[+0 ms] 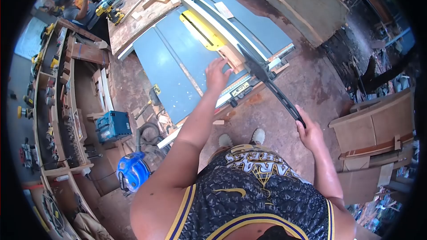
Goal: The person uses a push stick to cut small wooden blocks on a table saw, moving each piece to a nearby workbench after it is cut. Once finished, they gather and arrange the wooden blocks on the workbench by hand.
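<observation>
A table saw (171,58) with a blue-grey top stands in front of me. Its yellow throat plate (202,31) lies beside the long metal rip fence (222,22). A light wooden piece (232,58) rests along the fence at the near end of the plate. My left hand (217,75) is open at the left side of this piece, its fingertips at the wood. My right hand (310,131) is closed around the handle of a black push stick (278,91). The push stick's front end reaches the near end of the wood and fence.
A workbench (120,35) with wood offcuts and a yellow drill (104,9) stands behind the saw. Another person (80,9) is at the upper left. Shelves with tools, a teal case (113,126) and a blue vacuum (133,171) are on the left. Wooden panels (371,126) stand on the right.
</observation>
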A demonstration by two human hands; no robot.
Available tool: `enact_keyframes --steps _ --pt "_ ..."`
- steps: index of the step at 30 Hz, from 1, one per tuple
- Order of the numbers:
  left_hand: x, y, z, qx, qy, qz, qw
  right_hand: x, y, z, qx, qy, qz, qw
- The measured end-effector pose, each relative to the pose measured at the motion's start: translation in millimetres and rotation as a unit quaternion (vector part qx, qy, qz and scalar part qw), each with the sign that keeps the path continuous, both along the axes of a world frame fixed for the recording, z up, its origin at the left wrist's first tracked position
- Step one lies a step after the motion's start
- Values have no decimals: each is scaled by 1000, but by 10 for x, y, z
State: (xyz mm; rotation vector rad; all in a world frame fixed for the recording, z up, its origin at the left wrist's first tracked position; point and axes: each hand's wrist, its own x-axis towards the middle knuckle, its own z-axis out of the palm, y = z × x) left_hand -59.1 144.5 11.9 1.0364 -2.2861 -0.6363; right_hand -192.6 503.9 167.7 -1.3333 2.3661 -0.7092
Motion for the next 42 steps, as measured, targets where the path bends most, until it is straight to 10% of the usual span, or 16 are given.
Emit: enact_keyframes --steps 19,24,29,31,34,42 --pt "-42 3 -6 -23 -66 -13 997 -99 -1014 795 240 21 109 964" --pt "144 789 -60 -80 108 -51 990 -42 -1045 773 248 61 104 961" --pt "745 1492 -1326 272 76 -121 952 5 -1056 686 242 118 97 958" --pt "845 1271 -2154 541 336 254 728 42 -1062 710 252 119 102 955" --pt "788 1136 -1832 561 490 355 565 88 -1061 706 257 127 100 953" --pt "674 1048 -1975 557 619 373 409 324 -1191 908 343 127 78 927"
